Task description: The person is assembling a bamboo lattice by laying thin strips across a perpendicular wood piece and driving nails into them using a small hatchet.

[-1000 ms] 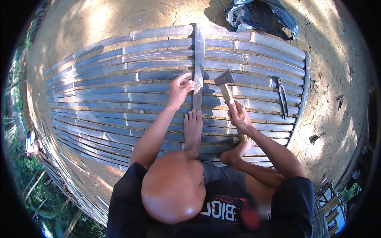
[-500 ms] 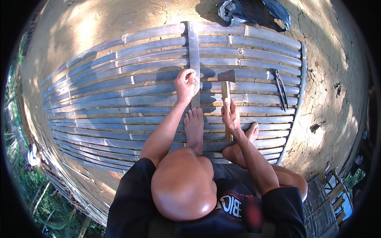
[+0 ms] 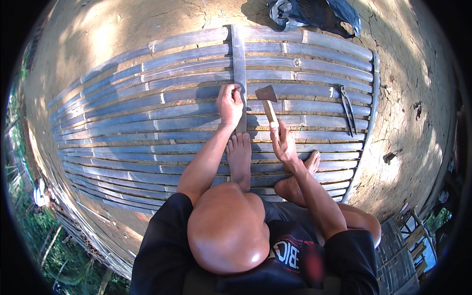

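My right hand (image 3: 283, 142) grips the wooden handle of a hatchet (image 3: 267, 94), its dark blade tilted over the bamboo slats. My left hand (image 3: 230, 105) is closed in a pinch against a flat bamboo crosspiece (image 3: 239, 56). Whatever sits between its fingertips is too small to make out. The crosspiece runs across the split bamboo slats (image 3: 196, 93) of a wide panel on the ground. My bare foot (image 3: 239, 157) is at the crosspiece's near end.
A pair of pincers (image 3: 348, 110) lies on the slats at the right, by the bamboo end rail (image 3: 375, 78). Beyond the panel's far edge is a crumpled dark plastic bag (image 3: 314, 14). Cracked bare earth (image 3: 408, 98) surrounds the panel.
The hatchet head has swung left toward my left hand, and its handle now leans. My right hand has shifted slightly with it. The left hand keeps its pinch at the crosspiece.
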{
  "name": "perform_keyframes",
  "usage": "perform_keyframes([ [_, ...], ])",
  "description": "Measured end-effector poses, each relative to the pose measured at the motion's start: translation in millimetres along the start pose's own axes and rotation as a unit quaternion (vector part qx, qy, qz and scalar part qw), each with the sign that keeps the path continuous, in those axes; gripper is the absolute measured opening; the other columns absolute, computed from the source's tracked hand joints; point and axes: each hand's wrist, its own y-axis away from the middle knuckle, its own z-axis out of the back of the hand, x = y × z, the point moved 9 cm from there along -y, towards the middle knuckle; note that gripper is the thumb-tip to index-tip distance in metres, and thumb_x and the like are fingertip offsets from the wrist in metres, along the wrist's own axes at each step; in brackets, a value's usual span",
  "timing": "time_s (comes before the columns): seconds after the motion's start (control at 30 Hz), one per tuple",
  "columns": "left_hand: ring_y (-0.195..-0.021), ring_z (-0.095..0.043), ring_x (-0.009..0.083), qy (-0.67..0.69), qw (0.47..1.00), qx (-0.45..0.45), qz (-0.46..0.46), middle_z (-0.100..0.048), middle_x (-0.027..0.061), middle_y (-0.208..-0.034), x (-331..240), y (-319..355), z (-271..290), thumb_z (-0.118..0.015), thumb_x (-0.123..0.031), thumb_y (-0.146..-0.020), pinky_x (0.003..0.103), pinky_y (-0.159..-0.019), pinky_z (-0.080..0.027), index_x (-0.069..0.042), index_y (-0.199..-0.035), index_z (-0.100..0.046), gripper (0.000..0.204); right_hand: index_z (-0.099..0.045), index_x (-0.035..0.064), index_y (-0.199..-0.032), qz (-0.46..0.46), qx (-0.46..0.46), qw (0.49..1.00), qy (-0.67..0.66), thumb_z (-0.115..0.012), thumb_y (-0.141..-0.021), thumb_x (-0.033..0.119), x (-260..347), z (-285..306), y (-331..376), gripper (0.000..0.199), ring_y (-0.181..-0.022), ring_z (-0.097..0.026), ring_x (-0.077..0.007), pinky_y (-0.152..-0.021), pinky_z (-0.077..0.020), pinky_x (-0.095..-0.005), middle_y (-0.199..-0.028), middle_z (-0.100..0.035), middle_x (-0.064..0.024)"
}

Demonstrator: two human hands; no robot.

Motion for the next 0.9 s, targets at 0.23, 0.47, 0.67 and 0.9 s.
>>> perform_keyframes([
  [0.23, -0.067, -0.066, 0.0168, 0.030, 0.999, -0.011, 0.015, -0.066, 0.0090, -0.087, 4, 0, 5, -0.066, 0.004, -0.087, 0.029, -0.061, -0.052, 0.001, -0.093, -0.068, 0.007, -0.056, -0.0021, -0.124, 0.001, 0.009, 1.000, 0.007, -0.043, -0.106, 0.045, 25, -9, -7, 0.052, -0.059, -0.059, -0.0369, -0.061, -0.0441, -0.0486, -0.065, -0.059, -0.0222],
  [0.47, -0.069, -0.066, 0.0151, 0.050, 0.999, 0.001, 0.021, -0.066, 0.0091, -0.087, 4, 0, -5, -0.065, 0.006, -0.087, 0.029, -0.061, -0.052, 0.003, -0.094, -0.068, 0.009, -0.056, -0.0014, -0.127, -0.004, -0.001, 1.000, 0.015, -0.044, -0.107, 0.043, 17, -8, -11, 0.050, -0.060, -0.062, -0.0380, -0.060, -0.0456, -0.0487, -0.066, -0.060, -0.0228],
  [0.67, -0.069, -0.067, 0.0144, 0.066, 0.997, -0.002, 0.031, -0.066, 0.0082, -0.087, 5, 2, 5, -0.063, 0.007, -0.089, 0.028, -0.062, -0.053, 0.003, -0.095, -0.070, 0.010, -0.054, -0.0023, -0.123, 0.015, 0.003, 1.000, 0.019, -0.047, -0.106, 0.035, 29, -11, -9, 0.041, -0.068, -0.064, -0.0462, -0.062, -0.0467, -0.0525, -0.070, -0.062, -0.0259],
  [0.9, -0.069, -0.067, 0.0173, 0.063, 0.998, 0.002, 0.032, -0.065, 0.0089, -0.089, 1, 1, 1, -0.065, 0.005, -0.088, 0.029, -0.062, -0.053, 0.001, -0.095, -0.071, 0.009, -0.056, -0.0033, -0.127, 0.002, -0.018, 1.000, -0.001, -0.045, -0.107, 0.040, 28, -5, -12, 0.049, -0.059, -0.063, -0.0392, -0.058, -0.0458, -0.0490, -0.062, -0.058, -0.0221],
])
